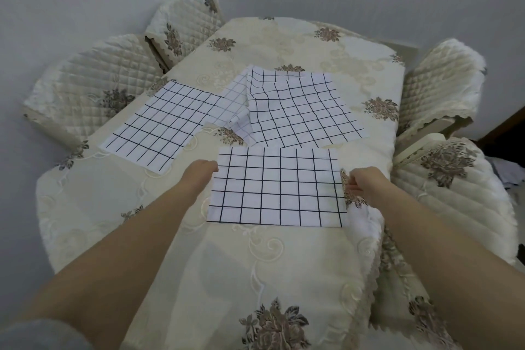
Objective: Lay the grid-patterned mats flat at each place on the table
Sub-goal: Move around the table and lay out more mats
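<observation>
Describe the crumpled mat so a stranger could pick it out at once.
Start at the cream floral tablecloth. Beyond the near mat, at the table's middle, the crumpled mat lies between the left mat and the far right mat. It alone is bunched and folded, one corner curled over; the others lie spread out.

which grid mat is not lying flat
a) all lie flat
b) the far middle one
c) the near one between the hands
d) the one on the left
b: the far middle mat is rumpled, with a flap folded over at its left edge, while the near mat between the left hand and right hand and the left mat lie flat.
</observation>
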`<state>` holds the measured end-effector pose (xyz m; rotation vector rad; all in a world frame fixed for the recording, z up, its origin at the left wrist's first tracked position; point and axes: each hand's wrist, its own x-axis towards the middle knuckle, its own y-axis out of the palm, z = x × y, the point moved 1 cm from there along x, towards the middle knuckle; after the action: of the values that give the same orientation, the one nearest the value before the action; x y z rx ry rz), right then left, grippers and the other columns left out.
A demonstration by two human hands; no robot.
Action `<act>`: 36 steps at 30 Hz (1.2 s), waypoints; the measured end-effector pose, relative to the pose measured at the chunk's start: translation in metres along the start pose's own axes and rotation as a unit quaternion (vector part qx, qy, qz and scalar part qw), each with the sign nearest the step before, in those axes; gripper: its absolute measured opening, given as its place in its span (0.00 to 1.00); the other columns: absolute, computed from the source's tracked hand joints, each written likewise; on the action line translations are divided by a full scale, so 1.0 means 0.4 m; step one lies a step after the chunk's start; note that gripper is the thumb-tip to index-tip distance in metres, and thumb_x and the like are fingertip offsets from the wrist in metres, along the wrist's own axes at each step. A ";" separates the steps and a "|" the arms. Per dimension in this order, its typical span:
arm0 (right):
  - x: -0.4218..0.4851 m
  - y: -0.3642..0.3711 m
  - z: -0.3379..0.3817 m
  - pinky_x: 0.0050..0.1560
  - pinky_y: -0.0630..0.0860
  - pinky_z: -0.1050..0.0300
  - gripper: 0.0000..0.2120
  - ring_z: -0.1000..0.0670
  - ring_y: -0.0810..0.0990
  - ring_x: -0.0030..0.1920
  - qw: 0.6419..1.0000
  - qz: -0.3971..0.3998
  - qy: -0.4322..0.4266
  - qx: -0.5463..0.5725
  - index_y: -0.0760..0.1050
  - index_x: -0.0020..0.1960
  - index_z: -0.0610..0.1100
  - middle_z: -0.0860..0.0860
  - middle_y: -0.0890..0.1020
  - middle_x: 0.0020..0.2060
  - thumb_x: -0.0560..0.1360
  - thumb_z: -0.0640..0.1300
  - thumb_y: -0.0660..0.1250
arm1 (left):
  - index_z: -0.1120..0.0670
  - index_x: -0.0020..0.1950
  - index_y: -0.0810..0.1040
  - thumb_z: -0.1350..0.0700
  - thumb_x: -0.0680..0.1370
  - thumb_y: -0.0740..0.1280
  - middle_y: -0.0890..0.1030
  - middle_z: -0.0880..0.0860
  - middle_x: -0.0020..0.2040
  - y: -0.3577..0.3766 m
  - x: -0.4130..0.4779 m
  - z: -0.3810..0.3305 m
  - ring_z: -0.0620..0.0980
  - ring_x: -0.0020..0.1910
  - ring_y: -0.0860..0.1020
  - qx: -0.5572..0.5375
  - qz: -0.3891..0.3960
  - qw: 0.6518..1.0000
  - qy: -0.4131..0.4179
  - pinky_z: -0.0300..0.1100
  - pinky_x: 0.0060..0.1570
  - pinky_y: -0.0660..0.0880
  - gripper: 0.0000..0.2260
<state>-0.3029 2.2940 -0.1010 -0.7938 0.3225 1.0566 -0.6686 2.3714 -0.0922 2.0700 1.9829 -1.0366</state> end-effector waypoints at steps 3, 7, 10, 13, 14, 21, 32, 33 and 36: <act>0.028 -0.011 0.001 0.30 0.64 0.56 0.16 0.48 0.63 0.28 0.999 -0.006 0.042 0.005 0.61 0.32 0.43 0.45 0.64 0.29 0.76 0.29 0.52 | 0.58 0.44 0.74 0.54 0.71 0.64 0.73 0.57 0.48 -0.007 0.027 0.002 0.56 0.49 0.73 -0.054 0.017 0.998 -0.036 0.47 0.52 0.71 0.07; 0.051 -0.007 -0.018 0.30 0.66 0.57 0.14 0.45 0.69 0.28 0.995 -0.015 0.092 0.030 0.65 0.34 0.39 0.42 0.69 0.28 0.77 0.34 0.52 | 0.59 0.41 0.71 0.60 0.73 0.61 0.74 0.58 0.43 -0.001 0.039 0.020 0.55 0.42 0.73 -0.089 0.016 0.993 -0.079 0.47 0.49 0.73 0.03; 0.062 -0.004 -0.029 0.26 0.65 0.61 0.15 0.48 0.69 0.21 0.995 -0.006 0.097 0.035 0.64 0.32 0.39 0.44 0.69 0.21 0.77 0.34 0.51 | 0.60 0.40 0.70 0.64 0.72 0.59 0.73 0.59 0.41 0.003 0.052 0.030 0.53 0.35 0.72 -0.097 -0.006 0.991 -0.090 0.43 0.40 0.73 0.02; 0.067 0.007 -0.035 0.25 0.62 0.63 0.16 0.50 0.64 0.19 0.994 0.019 0.099 0.037 0.63 0.31 0.42 0.48 0.65 0.17 0.77 0.35 0.50 | 0.60 0.44 0.71 0.65 0.74 0.57 0.73 0.59 0.40 0.013 0.059 0.028 0.53 0.33 0.73 -0.097 -0.004 0.990 -0.103 0.42 0.36 0.74 0.04; 0.066 0.014 -0.035 0.24 0.60 0.64 0.16 0.51 0.63 0.18 0.994 0.033 0.097 0.039 0.63 0.31 0.43 0.49 0.65 0.17 0.77 0.36 0.50 | 0.61 0.43 0.71 0.65 0.75 0.57 0.74 0.60 0.39 0.018 0.062 0.028 0.53 0.33 0.74 -0.092 0.002 0.990 -0.107 0.42 0.36 0.75 0.05; 0.055 0.049 -0.034 0.53 0.78 0.46 0.15 0.38 0.79 0.51 0.997 0.000 0.072 0.021 0.74 0.54 0.36 0.39 0.79 0.51 0.72 0.44 0.71 | 0.63 0.35 0.70 0.69 0.70 0.60 0.71 0.58 0.28 0.051 0.061 0.031 0.53 0.27 0.72 -0.073 -0.028 0.990 -0.119 0.43 0.33 0.74 0.05; 0.064 0.050 -0.061 0.57 0.77 0.39 0.19 0.37 0.77 0.55 0.997 -0.022 0.070 0.002 0.71 0.58 0.38 0.39 0.77 0.56 0.70 0.40 0.72 | 0.64 0.39 0.75 0.69 0.70 0.63 0.76 0.61 0.34 0.067 0.036 0.042 0.55 0.30 0.73 -0.090 -0.024 0.988 -0.120 0.45 0.36 0.74 0.02; 0.065 0.050 -0.065 0.57 0.77 0.39 0.20 0.37 0.78 0.55 0.997 -0.020 0.074 -0.002 0.71 0.59 0.38 0.39 0.77 0.56 0.69 0.40 0.72 | 0.64 0.40 0.75 0.69 0.70 0.62 0.76 0.61 0.35 0.067 0.036 0.041 0.55 0.31 0.74 -0.104 -0.020 0.986 -0.126 0.45 0.37 0.75 0.03; 0.099 0.049 -0.091 0.56 0.78 0.41 0.24 0.37 0.79 0.53 0.997 -0.017 0.072 0.006 0.71 0.60 0.36 0.39 0.78 0.55 0.67 0.41 0.73 | 0.64 0.42 0.74 0.67 0.73 0.61 0.76 0.60 0.37 0.067 0.031 0.035 0.56 0.33 0.76 -0.141 -0.001 0.981 -0.132 0.45 0.35 0.76 0.04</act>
<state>-0.2963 2.2986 -0.1578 -0.8646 0.4360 0.9665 -0.6508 2.3707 -0.1194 1.6904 1.8745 -0.9121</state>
